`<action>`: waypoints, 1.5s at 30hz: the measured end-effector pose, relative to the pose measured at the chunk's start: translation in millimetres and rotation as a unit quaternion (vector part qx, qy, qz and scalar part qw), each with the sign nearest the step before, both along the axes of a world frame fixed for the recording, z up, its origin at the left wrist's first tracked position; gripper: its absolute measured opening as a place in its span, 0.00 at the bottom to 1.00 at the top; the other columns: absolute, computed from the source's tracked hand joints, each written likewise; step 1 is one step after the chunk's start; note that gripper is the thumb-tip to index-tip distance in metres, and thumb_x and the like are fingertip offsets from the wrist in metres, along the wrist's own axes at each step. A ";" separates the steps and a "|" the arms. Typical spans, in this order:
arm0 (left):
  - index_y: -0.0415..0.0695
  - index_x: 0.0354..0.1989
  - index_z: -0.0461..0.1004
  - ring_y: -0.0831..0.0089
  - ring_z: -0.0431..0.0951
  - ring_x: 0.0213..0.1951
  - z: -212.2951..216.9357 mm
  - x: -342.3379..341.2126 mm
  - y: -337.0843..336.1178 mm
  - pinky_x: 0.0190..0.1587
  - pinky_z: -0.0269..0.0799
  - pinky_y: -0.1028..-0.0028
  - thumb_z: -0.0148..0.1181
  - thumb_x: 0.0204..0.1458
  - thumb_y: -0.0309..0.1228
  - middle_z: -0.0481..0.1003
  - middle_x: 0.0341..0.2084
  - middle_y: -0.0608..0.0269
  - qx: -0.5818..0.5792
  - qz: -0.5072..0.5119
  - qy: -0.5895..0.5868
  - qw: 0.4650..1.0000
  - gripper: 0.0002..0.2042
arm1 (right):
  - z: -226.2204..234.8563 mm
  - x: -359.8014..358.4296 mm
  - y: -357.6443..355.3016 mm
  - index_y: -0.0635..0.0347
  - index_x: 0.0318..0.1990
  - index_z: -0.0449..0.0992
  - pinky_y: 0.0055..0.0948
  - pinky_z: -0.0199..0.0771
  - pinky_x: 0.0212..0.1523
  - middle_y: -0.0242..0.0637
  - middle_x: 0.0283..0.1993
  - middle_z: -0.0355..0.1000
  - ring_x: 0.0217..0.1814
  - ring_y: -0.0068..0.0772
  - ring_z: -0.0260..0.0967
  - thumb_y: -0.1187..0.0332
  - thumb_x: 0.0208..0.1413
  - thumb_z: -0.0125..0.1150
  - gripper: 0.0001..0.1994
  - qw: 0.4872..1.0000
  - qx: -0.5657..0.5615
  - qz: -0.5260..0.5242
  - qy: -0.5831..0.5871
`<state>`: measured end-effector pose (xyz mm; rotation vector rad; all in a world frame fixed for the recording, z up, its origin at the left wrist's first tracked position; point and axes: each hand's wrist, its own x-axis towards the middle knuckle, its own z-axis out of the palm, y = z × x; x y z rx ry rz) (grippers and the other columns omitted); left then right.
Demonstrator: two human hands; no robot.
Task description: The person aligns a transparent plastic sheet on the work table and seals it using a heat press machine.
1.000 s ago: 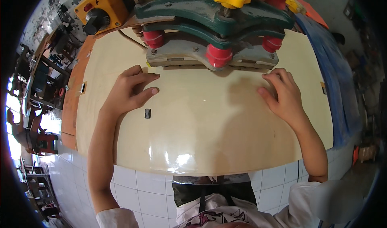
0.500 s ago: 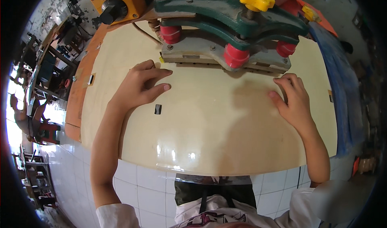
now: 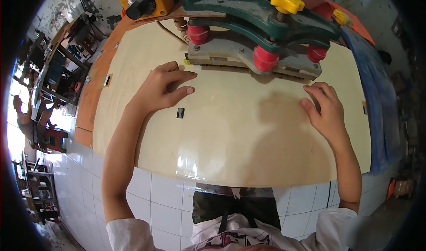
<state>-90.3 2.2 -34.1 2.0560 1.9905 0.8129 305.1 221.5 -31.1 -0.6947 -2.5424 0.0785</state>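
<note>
My left hand (image 3: pixel 165 87) rests on the cream-coloured table surface (image 3: pixel 222 131), thumb and index finger apart with nothing between them. My right hand (image 3: pixel 324 104) is lowered to the same surface on the other side, its fingers curved, thumb apart and nothing seen in it. Between and beyond the hands stands a press machine with a green arched frame (image 3: pixel 266 22), red mounts (image 3: pixel 266 57) and a grey metal head (image 3: pixel 222 51). My left fingertips are just short of the head's left end; the right ones lie near its right end. A small black rectangular piece (image 3: pixel 180 113) sits beside my left thumb.
A yellow control box (image 3: pixel 162 0) with a black knob (image 3: pixel 141 5) stands at the far left. Yellow star knobs (image 3: pixel 286 1) top the press. Blue sheeting (image 3: pixel 381 117) drapes the right side. Clear film (image 3: pixel 235 190) overhangs the front edge. Another person (image 3: pixel 33 122) is at the left.
The whole view has shifted slightly, so the press and table sit a little more to the right. Both hands keep nearly the same pose and place on the table.
</note>
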 end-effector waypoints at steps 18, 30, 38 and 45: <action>0.39 0.47 0.69 0.49 0.77 0.44 4.8 -8.9 -23.6 0.47 0.72 0.58 0.63 0.57 0.35 0.76 0.38 0.48 -0.023 0.024 0.012 0.999 0.16 | 49.7 50.1 -15.8 0.63 0.52 0.81 0.43 0.72 0.63 0.49 0.57 0.76 0.61 0.51 0.72 0.58 0.60 0.66 0.19 0.983 -0.036 0.053 -0.170; 0.36 0.67 0.67 0.48 0.77 0.57 -6.1 62.5 -109.4 0.59 0.73 0.59 0.58 0.65 0.35 0.73 0.60 0.42 0.026 0.186 -0.085 0.979 0.25 | 42.9 288.6 82.0 0.59 0.59 0.80 0.47 0.74 0.61 0.51 0.61 0.77 0.64 0.54 0.73 0.58 0.57 0.71 0.24 0.888 -0.038 -0.394 -0.233; 0.36 0.51 0.79 0.60 0.84 0.40 -9.8 63.0 -111.0 0.48 0.79 0.65 0.61 0.64 0.33 0.77 0.57 0.52 0.083 0.193 -0.049 0.977 0.14 | 28.9 299.4 96.0 0.61 0.41 0.87 0.42 0.81 0.44 0.47 0.38 0.84 0.41 0.48 0.84 0.65 0.51 0.76 0.12 0.929 -0.022 -0.364 -0.057; 0.33 0.51 0.79 0.58 0.80 0.53 -5.4 67.9 -111.1 0.53 0.77 0.65 0.61 0.63 0.27 0.76 0.57 0.49 0.052 0.210 -0.109 0.970 0.12 | 55.3 281.8 88.0 0.63 0.35 0.88 0.36 0.79 0.39 0.43 0.31 0.84 0.33 0.38 0.83 0.66 0.48 0.78 0.11 0.886 -0.169 -0.429 -0.048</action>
